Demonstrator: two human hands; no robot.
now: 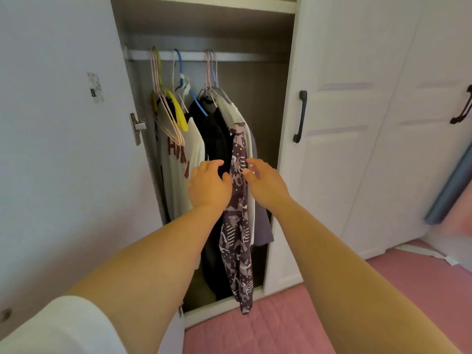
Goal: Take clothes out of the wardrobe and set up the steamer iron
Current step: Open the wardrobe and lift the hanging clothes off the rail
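The wardrobe stands open, and several garments hang from its rail [245,56] on coloured hangers. At the left is a white shirt with red letters [176,159], then a black garment [217,141], then a long purple patterned garment [238,226] in front of a white one [233,113]. My left hand [208,185] reaches in with fingers curled at the edge of the black garment, just left of the patterned one. On the patterned garment's right side is my right hand [265,183], fingers apart and fingertips touching it. No steamer iron is in view.
The open wardrobe door [63,149] stands at the left with a metal hinge [138,127]. Closed white doors with dark handles [301,116] are at the right. A pink quilted surface [293,323] lies below. Something blue leans at the far right [449,187].
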